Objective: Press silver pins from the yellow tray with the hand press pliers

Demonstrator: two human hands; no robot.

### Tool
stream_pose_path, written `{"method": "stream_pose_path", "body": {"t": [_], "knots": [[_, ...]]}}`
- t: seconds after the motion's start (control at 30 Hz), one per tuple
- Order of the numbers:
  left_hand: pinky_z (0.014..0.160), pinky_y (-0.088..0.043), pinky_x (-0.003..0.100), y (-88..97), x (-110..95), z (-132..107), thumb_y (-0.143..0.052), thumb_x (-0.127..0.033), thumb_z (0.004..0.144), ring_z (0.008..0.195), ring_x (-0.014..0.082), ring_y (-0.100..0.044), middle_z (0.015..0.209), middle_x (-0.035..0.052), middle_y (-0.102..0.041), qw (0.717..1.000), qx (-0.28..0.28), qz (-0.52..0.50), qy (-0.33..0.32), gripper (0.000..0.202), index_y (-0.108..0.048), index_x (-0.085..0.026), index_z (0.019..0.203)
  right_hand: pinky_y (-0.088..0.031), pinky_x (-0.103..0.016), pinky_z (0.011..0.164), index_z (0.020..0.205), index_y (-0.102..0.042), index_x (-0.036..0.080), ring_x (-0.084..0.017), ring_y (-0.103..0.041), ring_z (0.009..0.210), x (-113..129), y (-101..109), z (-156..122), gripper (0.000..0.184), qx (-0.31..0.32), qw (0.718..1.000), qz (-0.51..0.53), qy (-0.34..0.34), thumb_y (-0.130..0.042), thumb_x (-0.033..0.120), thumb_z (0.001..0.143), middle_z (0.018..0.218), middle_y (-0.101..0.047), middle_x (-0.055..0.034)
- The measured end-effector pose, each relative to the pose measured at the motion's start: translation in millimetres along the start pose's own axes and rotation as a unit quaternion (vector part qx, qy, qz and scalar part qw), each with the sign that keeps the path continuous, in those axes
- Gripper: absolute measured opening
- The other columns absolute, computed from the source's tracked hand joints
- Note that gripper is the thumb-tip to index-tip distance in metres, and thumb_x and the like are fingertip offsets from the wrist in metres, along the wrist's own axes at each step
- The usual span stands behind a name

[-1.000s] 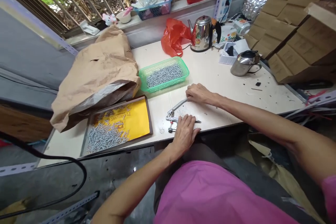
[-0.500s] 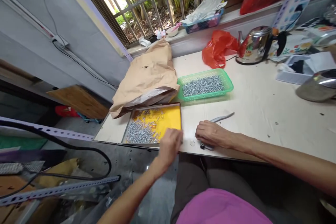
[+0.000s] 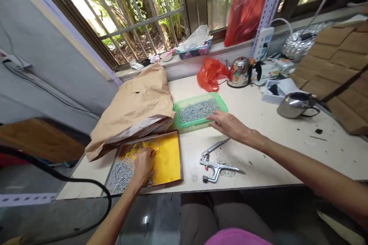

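Both hands have moved since half a second ago: the right hand (image 3: 228, 124) has left the pliers (image 3: 220, 167) for the basket (image 3: 186, 124), and the left hand (image 3: 144, 162) has gone farther left over the tray (image 3: 169, 157). On the left, the fingers are bent down among the pins (image 3: 122, 174); whether they are closed on one I cannot tell. On the right, the fingers point left at the basket's near right corner, the hand palm down; whether they are apart or together I cannot tell. The left forearm rises steeply from the near edge, while the right one stretches long and low from the right. Between tray and right forearm, the pliers lie on the bench (image 3: 247, 111), handles toward the right. More pins fill the basket beyond. A paper bag (image 3: 140, 103) slumps behind the tray, and at the far right stand a kettle (image 3: 239, 72) and a nearer pot (image 3: 296, 105).
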State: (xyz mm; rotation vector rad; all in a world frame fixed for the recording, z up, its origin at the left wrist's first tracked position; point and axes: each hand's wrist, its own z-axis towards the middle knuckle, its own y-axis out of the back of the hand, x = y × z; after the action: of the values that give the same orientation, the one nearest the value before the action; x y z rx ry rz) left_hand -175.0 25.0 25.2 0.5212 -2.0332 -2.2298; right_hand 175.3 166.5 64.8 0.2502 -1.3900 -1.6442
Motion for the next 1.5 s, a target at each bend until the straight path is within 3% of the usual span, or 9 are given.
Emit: {"method": "stream_pose_path", "body": {"t": [0.07,0.2,0.37,0.5,0.8,1.03,1.2,1.33,1.5], "knots": [[0.068,-0.046,0.028,6.6,-26,-13,-0.054,-0.033,0.081,0.077,0.0212,-0.063,0.086,0.0086,-0.070,0.991,0.013,-0.132,0.020,0.022,-0.070,-0.017,0.084,-0.046,-0.030,0.076,0.104,-0.066,0.017,-0.018,-0.060,0.085,11,-6,-38,0.024,0.082,0.996,0.022,0.007,-0.046,0.026,0.095,0.095,-0.062,-0.0082],[0.043,-0.038,0.022,4.0,-101,-50,-0.063,-0.045,0.074,0.045,0.0119,-0.050,0.057,0.0005,-0.060,0.910,0.172,-0.368,0.087,0.035,-0.070,-0.014,0.088,-0.042,-0.028,0.071,0.104,-0.064,0.017,-0.017,-0.059,0.083,27,-20,-99,0.022,0.223,0.975,0.019,0.002,-0.050,0.031,0.094,0.098,-0.060,-0.0078],[0.036,-0.026,0.019,-32.5,-152,-72,-0.071,-0.047,0.065,0.038,0.0063,-0.038,0.048,-0.0040,-0.051,0.849,0.258,-0.446,0.119,0.039,-0.070,-0.011,0.079,-0.034,-0.026,0.065,0.095,-0.060,0.017,-0.015,-0.055,0.077,24,-35,-125,0.018,0.246,0.967,-0.046,-0.048,-0.042,0.021,0.096,0.095,-0.057,-0.0066],[0.037,-0.019,0.019,-49.1,-155,-70,-0.073,-0.051,0.062,0.036,0.0039,-0.032,0.046,-0.0053,-0.048,0.837,0.283,-0.449,0.137,0.041,-0.067,-0.011,0.072,-0.031,-0.026,0.064,0.091,-0.059,0.017,-0.014,-0.052,0.074,21,-35,-126,0.019,0.240,0.969,-0.045,-0.044,-0.041,0.019,0.096,0.091,-0.057,-0.0055],[0.036,-0.017,0.019,-46.3,-157,-67,-0.073,-0.048,0.062,0.034,0.0036,-0.033,0.042,-0.0048,-0.047,0.839,0.335,-0.399,0.156,0.037,-0.059,-0.013,0.058,-0.028,-0.027,0.061,0.091,-0.060,0.016,-0.014,-0.052,0.074,20,-38,-127,0.018,0.228,0.971,-0.045,-0.062,-0.043,0.021,0.096,0.092,-0.058,-0.0058],[0.036,-0.019,0.019,-45.3,-157,-60,-0.072,-0.047,0.064,0.034,0.0037,-0.033,0.043,-0.0051,-0.047,0.824,0.399,-0.374,0.149,0.037,-0.057,-0.014,0.058,-0.040,-0.030,0.073,0.101,-0.061,0.017,-0.020,-0.057,0.091,16,-28,-124,0.020,0.223,0.973,-0.038,-0.045,-0.049,0.032,0.094,0.107,-0.059,-0.0102],[0.037,-0.021,0.019,-41.8,-159,-61,-0.069,-0.047,0.067,0.035,0.0037,-0.032,0.042,-0.0057,-0.046,0.836,0.417,-0.336,0.122,0.035,-0.062,-0.013,0.063,-0.033,-0.054,0.100,0.140,-0.039,0.015,-0.042,-0.031,0.132,-4,-22,-100,0.095,0.213,0.973,-0.080,-0.032,-0.075,0.060,0.065,0.147,-0.032,-0.0232],[0.038,-0.022,0.019,-40.5,-160,-60,-0.069,-0.047,0.068,0.036,0.0042,-0.033,0.042,-0.0061,-0.046,0.839,0.428,-0.318,0.109,0.034,-0.063,-0.013,0.065,-0.029,-0.058,0.103,0.141,-0.038,0.014,-0.042,-0.030,0.133,-16,-27,-90,0.097,0.255,0.964,-0.070,-0.001,-0.071,0.065,0.065,0.143,-0.040,-0.0219],[0.037,-0.023,0.019,-42.2,-162,-60,-0.069,-0.047,0.066,0.037,0.0047,-0.034,0.043,-0.0059,-0.046,0.836,0.429,-0.323,0.114,0.034,-0.059,-0.015,0.061,-0.033,-0.054,0.100,0.137,-0.040,0.009,-0.039,-0.037,0.126,-14,-27,-92,0.094,0.228,0.971,-0.069,0.008,-0.070,0.064,0.066,0.138,-0.045,-0.0220]]}}
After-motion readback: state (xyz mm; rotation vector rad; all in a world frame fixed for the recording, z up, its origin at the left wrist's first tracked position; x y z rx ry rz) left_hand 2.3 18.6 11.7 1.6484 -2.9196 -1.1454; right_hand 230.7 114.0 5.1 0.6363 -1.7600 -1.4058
